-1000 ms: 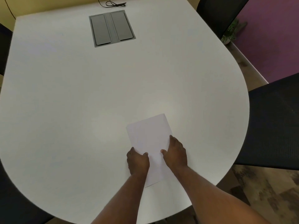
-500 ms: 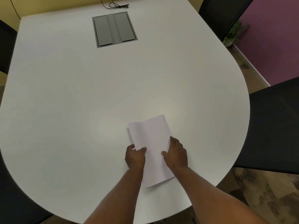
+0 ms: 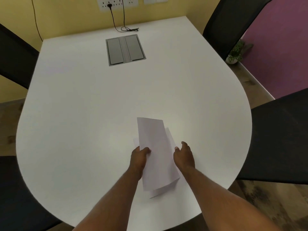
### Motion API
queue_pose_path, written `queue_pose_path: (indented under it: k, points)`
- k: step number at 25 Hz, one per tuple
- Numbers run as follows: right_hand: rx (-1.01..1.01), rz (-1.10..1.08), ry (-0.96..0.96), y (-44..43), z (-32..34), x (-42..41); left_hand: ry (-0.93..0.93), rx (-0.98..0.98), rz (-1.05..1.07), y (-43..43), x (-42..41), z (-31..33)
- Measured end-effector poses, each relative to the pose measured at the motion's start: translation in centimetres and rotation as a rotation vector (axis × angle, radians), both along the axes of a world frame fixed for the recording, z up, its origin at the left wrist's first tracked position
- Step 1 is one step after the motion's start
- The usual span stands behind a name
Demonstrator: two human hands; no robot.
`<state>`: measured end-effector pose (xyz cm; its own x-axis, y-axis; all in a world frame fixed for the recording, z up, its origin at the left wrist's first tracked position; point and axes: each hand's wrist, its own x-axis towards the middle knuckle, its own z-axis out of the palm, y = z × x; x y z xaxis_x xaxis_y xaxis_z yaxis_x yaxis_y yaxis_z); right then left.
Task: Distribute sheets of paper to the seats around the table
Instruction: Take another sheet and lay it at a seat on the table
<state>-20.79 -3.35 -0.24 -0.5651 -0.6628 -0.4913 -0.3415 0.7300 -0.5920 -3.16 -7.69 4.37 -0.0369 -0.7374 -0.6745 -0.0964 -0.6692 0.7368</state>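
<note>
My left hand (image 3: 139,155) pinches the left edge of the top sheet of paper (image 3: 154,147), thumb on top and fingers curled underneath, so the sheet bows up off the stack (image 3: 168,187) and stands lifted at its far end. My right hand (image 3: 184,156) sits just beside the right edge of the papers with its fingers loosely spread and slightly curled, gripping nothing; whether the fingertips touch the paper I cannot tell. The sheets are plain white, thin and smooth, rectangular, with crisp corners. The remaining stack lies flat near my edge of the table (image 3: 83,130), one corner peeking out below the raised sheet. The tabletop is a matte white slab, straight at the far end and rounded in a broad curve on my side. Set into it further away is a grey rectangular cable box (image 3: 125,50) with two flat lids. Black mesh-backed chairs (image 3: 280,139) stand around the rim. A thin black cord (image 3: 126,28) lies coiled at the far edge.
</note>
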Motion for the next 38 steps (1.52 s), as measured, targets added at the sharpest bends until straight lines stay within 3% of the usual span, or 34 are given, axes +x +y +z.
queue_pose_path:
  k: [11, 18, 24, 31, 38]
  points:
    - [-0.112, -0.115, -0.403, -1.8, 8.6, 1.6, 0.101, -0.167, -0.122, -1.2, 3.6, 10.6]
    - [-0.416, -0.219, -0.595, -1.1, 13.7, 3.7, -0.075, -0.292, -0.189, -2.4, 9.1, 13.4]
    - [-0.508, -0.154, -0.372, -0.8, 16.2, 8.3, -0.237, -0.464, -0.273, -4.9, 14.4, 15.1]
    - [-0.630, -0.329, -0.121, -0.2, 17.9, 17.5, -0.179, -0.576, -0.389, -8.1, 21.2, 16.7]
    - [-0.662, -0.443, -0.028, 0.6, 18.5, 26.5, -0.207, -0.650, -0.493, -10.3, 28.1, 16.7]
